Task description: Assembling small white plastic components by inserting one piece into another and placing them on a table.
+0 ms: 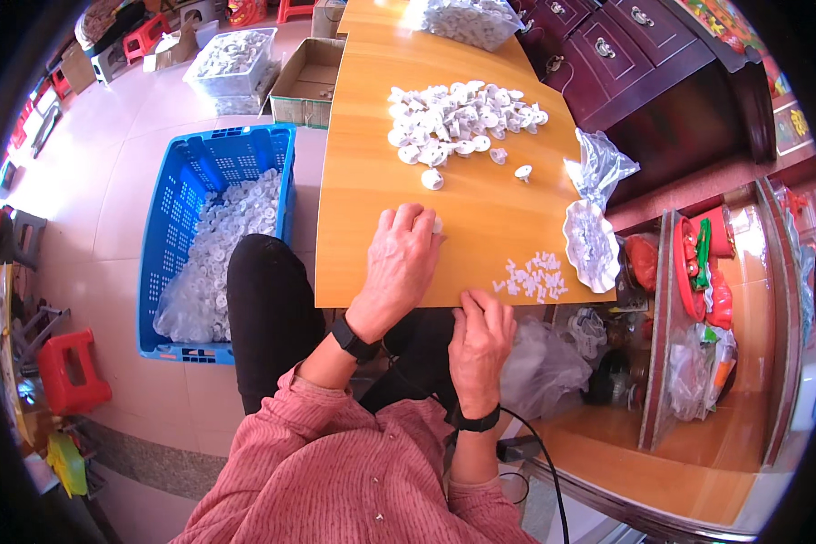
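Observation:
My left hand (401, 254) rests over the near part of the wooden table (363, 181), its fingers curled round a small white plastic piece (438, 226) that shows only at the fingertips. At the table's front edge, my right hand (482, 344) has its fingers drawn together; whatever is between them is hidden. Just beyond it lies a scatter of tiny white plastic pieces (537, 277). Farther back spreads a heap of white disc-shaped plastic parts with short stems (462, 118). A few discs, such as a single white disc part (432, 179), lie apart from the heap.
A scalloped dish (591, 245) of small pieces and a clear plastic bag (598, 163) line the table's right edge. On the floor at left stands a blue crate (168, 236) of white parts. Dark drawers (607, 50) and a low shelf (657, 335) border the right side.

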`<state>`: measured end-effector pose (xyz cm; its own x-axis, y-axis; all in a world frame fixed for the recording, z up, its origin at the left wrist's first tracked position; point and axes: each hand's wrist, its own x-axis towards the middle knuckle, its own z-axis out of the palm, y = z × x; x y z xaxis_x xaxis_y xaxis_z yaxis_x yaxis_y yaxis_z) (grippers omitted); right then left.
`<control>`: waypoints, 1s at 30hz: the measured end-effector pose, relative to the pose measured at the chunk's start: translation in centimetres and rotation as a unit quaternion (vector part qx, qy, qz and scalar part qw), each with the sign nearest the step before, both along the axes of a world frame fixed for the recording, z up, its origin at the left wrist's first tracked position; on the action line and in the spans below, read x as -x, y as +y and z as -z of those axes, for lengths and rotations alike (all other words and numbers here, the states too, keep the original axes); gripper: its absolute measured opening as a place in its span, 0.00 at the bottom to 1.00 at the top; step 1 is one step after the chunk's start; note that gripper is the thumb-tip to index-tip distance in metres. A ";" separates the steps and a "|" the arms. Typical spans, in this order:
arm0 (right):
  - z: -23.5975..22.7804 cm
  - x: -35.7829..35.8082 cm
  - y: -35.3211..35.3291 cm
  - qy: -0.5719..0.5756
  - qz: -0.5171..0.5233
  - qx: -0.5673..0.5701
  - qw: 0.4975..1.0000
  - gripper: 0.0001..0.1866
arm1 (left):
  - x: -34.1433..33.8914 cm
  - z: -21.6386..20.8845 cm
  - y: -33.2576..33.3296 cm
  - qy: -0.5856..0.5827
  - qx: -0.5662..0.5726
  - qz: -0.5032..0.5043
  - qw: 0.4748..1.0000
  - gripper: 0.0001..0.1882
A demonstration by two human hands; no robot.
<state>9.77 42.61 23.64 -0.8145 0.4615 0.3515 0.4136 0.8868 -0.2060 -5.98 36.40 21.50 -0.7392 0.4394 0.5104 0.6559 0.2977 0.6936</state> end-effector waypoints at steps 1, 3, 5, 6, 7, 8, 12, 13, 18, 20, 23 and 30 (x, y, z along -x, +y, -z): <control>0.4 -0.1 0.2 0.027 -0.006 0.001 1.000 0.16 | 0.0 0.3 0.1 -0.003 0.018 0.002 1.000 0.16; 0.8 -0.3 0.4 0.054 -0.012 0.002 0.998 0.14 | 0.0 0.8 0.2 -0.006 0.037 0.004 0.999 0.14; 0.8 -0.1 0.4 0.087 -0.018 0.014 0.996 0.10 | 0.0 1.2 0.0 -0.004 0.013 0.002 1.000 0.09; 1.0 -0.1 0.4 0.087 -0.020 0.015 0.996 0.10 | -0.1 1.4 -0.2 -0.004 0.014 0.001 1.000 0.09; 1.3 -0.1 0.4 0.129 -0.008 0.054 0.990 0.07 | -0.2 1.4 -0.3 -0.005 0.005 0.005 1.000 0.08; 1.4 -0.1 0.3 0.171 0.004 0.094 0.981 0.04 | -0.3 1.4 -0.5 -0.006 -0.005 0.008 1.000 0.07; 0.3 -0.1 -0.9 0.221 0.074 0.403 0.885 0.04 | -0.6 1.3 -1.8 0.000 -0.054 -0.003 0.999 0.08; 0.1 0.0 -0.9 0.235 0.069 0.438 0.865 0.05 | -0.7 1.2 -2.0 -0.047 -0.089 0.004 0.995 0.08; -0.2 0.8 -0.9 0.239 0.069 0.485 0.839 0.08 | -1.4 0.2 -3.9 -0.237 -0.179 0.051 0.954 0.04; -0.4 1.1 -1.2 0.223 0.061 0.477 0.848 0.10 | -1.5 0.6 -4.6 -0.478 -0.271 0.137 0.824 0.03; -0.9 1.4 -1.6 0.214 0.046 0.479 0.850 0.12 | -1.6 0.4 -5.5 -0.537 -0.316 0.178 0.762 0.04; -1.2 1.9 -2.4 0.238 0.044 0.494 0.835 0.13 | -2.3 0.6 -6.1 -0.509 -0.310 0.217 0.773 0.06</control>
<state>7.87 40.18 24.83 -0.6388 0.7684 0.0391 0.1298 0.1577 -0.9789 -3.64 30.31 20.86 -0.7480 0.6631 -0.0278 -0.3796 -0.3931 0.8375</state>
